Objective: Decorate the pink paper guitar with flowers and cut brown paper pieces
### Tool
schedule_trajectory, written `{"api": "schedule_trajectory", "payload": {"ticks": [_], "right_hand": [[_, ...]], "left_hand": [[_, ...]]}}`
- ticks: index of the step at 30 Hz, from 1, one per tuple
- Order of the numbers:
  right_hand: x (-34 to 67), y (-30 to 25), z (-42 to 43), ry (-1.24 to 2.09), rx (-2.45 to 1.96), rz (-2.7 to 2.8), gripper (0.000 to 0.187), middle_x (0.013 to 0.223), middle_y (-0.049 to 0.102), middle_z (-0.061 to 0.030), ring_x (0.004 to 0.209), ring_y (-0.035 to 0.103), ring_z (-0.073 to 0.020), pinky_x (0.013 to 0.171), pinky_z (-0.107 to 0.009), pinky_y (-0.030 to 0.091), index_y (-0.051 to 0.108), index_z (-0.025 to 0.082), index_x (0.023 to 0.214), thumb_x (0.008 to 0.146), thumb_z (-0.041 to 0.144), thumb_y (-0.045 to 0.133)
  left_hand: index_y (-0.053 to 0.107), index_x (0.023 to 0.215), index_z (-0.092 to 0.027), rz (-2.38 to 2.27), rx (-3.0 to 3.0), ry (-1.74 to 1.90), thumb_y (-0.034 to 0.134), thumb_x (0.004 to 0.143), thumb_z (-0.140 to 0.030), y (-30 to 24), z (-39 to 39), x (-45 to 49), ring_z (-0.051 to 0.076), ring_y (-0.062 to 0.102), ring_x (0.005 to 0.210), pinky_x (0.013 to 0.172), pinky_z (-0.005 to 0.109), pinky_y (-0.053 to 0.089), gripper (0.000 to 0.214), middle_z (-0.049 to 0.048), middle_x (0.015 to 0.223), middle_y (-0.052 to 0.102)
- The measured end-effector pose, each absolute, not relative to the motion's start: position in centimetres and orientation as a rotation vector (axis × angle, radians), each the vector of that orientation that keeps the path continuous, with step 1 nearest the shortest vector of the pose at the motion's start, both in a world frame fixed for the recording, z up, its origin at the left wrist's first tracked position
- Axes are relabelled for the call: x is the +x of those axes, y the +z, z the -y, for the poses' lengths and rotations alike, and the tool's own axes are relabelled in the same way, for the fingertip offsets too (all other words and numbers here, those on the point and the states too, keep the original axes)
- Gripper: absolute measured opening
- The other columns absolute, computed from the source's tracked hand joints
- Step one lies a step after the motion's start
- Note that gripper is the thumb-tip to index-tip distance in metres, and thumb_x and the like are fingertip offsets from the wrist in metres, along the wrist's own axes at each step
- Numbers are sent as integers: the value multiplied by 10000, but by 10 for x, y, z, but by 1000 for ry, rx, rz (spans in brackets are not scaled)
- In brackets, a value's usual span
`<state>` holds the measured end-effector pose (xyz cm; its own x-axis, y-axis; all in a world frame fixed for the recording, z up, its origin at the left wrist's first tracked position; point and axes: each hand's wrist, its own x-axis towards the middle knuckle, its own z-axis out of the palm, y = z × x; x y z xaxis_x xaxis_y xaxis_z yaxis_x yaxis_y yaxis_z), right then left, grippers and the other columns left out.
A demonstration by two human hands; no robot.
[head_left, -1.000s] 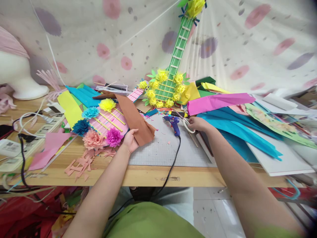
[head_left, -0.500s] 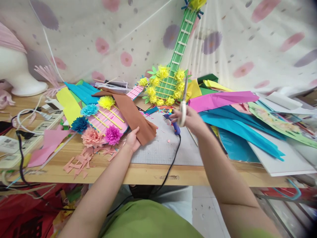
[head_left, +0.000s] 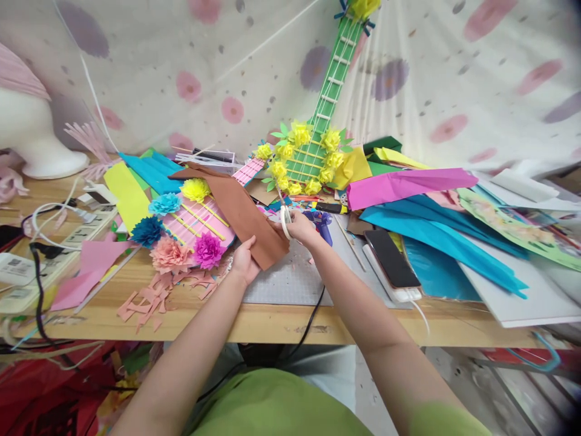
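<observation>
My left hand (head_left: 245, 261) pinches the lower end of a folded strip of brown crepe paper (head_left: 242, 209), thumb on top. The strip slants up and left across a pink paper guitar (head_left: 193, 221) trimmed with paper flowers. My right hand (head_left: 301, 228) is closed on white-handled scissors (head_left: 285, 219), their blades pointing up and away. The scissors are at the strip's right end, and the right fingers seem to touch its edge. Just right of that hand lies a blue glue gun (head_left: 323, 226), partly hidden, on the grey cutting mat (head_left: 285, 287).
A green paper guitar (head_left: 320, 127) with yellow flowers leans on the curtain behind. A phone (head_left: 393, 257), blue crepe paper (head_left: 454, 242) and a magenta sheet (head_left: 408, 184) lie on the right. A power strip (head_left: 59, 260) and pink scraps (head_left: 147, 300) are on the left.
My right hand has come left and down with the scissors, from above the glue gun to the brown strip's end. The phone now shows beside my right arm. My left hand keeps its hold.
</observation>
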<state>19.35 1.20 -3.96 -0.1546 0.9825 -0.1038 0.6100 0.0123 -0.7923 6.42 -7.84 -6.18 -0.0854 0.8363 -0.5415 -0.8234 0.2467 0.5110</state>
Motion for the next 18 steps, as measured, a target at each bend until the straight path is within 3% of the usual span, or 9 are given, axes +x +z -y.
{"api": "schedule_trajectory", "payload": {"ticks": [8,14,18], "right_hand": [[200,-19,-8,1157,-1351,1384,364,768,597,4,734,579,-158,690,-297,460,447,203,840,562,262,675],[209,-14,-1,1151,-1322,1504,365,733,553,28,681,535,-134,668,-292,435,460,203,776,510,245,706],[207,-11,3,1354,-1298,1588,377,725,556,24,667,533,-132,625,-276,430,478,192,752,478,236,732]], "left_hand": [[585,1115,-136,-867,-51,1417,476,837,-180,-63,77,69,181,668,791,877,351,503,302,74,918,711],[585,1101,-117,-823,-53,1363,464,840,-195,-62,79,71,181,666,730,872,367,505,298,67,820,713],[585,1119,-94,-833,-7,1359,477,829,-177,-62,79,71,185,668,762,881,357,500,320,86,866,716]]}}
